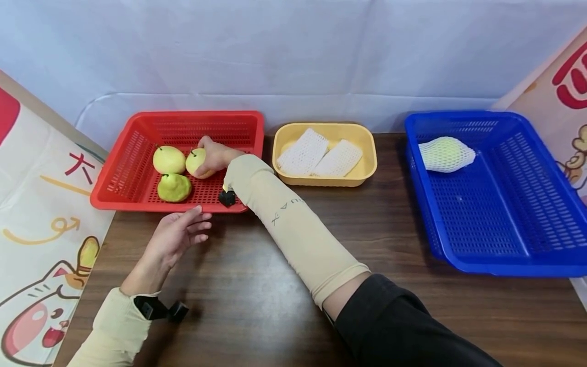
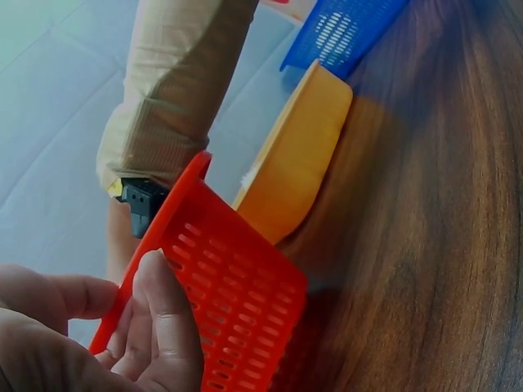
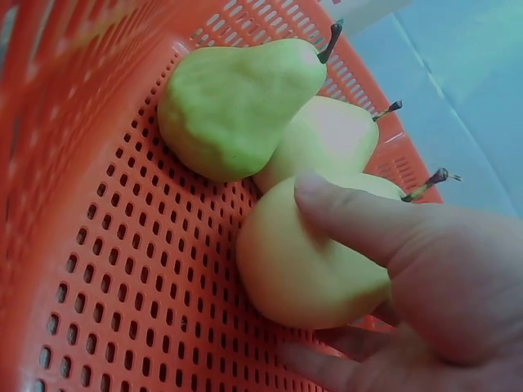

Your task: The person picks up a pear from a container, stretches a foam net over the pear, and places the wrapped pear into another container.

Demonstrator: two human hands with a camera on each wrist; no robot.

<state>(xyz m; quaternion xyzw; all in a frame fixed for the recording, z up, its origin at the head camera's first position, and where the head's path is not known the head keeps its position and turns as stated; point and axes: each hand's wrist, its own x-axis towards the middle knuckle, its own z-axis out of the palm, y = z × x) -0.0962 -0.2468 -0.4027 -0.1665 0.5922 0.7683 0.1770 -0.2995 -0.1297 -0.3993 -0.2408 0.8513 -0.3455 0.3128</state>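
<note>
My right hand [image 1: 215,155] reaches into the red basket [image 1: 179,206] and grips a pale yellow pear [image 3: 315,253], thumb on one side and fingers round the other. Beside it in the basket lie another yellow pear [image 1: 168,160] and a greener, lumpy pear [image 1: 174,188], both with dark stems. At the basket's front edge my left hand [image 1: 176,234] holds the rim, the thumb on the inner side and the fingers [image 2: 167,318] against the outer wall.
A yellow tray [image 1: 337,181] with white foam net sleeves [image 1: 304,152] stands right of the red basket. Farther right, a blue basket [image 1: 486,224] holds a pear in a foam net [image 1: 447,154]. The wooden table [image 1: 257,285] meets a white cloth backdrop [image 1: 302,56] behind.
</note>
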